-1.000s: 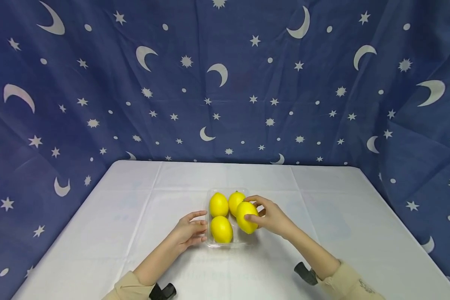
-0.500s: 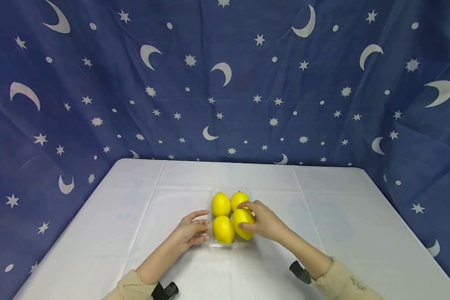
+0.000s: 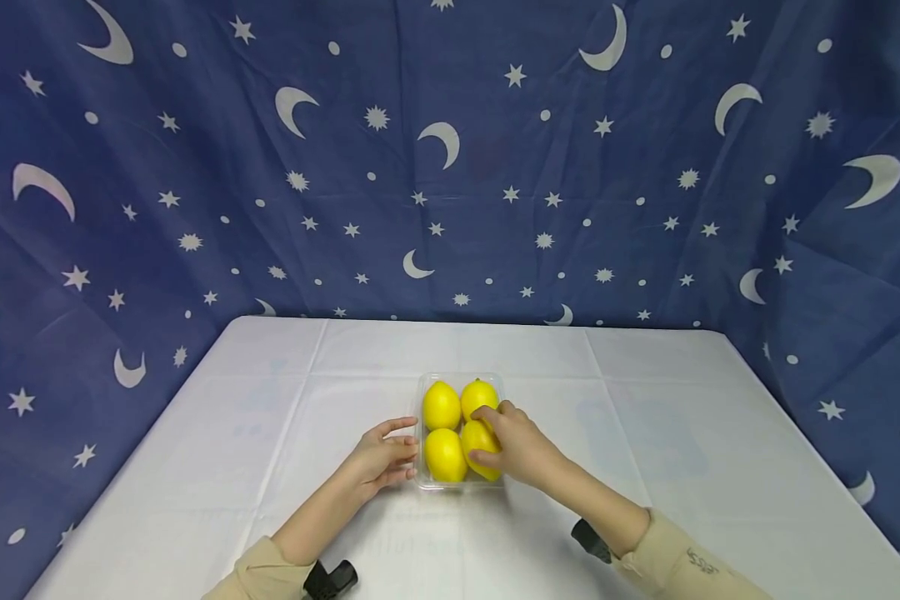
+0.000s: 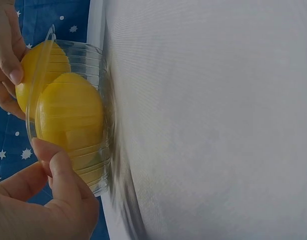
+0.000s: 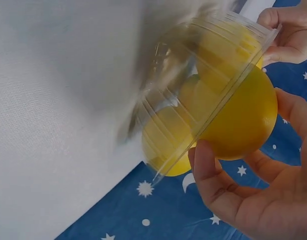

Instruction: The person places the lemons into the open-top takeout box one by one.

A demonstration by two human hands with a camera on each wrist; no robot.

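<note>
In the head view, my right hand (image 3: 521, 446) grips a yellow lemon (image 3: 477, 439) at the near right of a clear plastic tray (image 3: 450, 487). Thumb and fingers spread round it in the right wrist view, where this lemon (image 5: 248, 117) stands partly above the tray's rim. Three other lemons lie in the tray: one at far left (image 3: 441, 406), one at far right (image 3: 477, 395) and one at near left (image 3: 446, 456). My left hand (image 3: 384, 460) has its loosely bent fingers at the tray's left edge. Its fingertips (image 4: 46, 146) meet the rim in the left wrist view.
A white cloth (image 3: 330, 367) covers the table under the tray. Behind it hangs a dark blue curtain (image 3: 495, 158) with moons and stars. Black wrist cameras show below the left forearm (image 3: 330, 579) and the right forearm (image 3: 591, 540).
My right hand has brought its lemon left and down into the near right part of the tray. The left hand has stayed at the tray's left edge.
</note>
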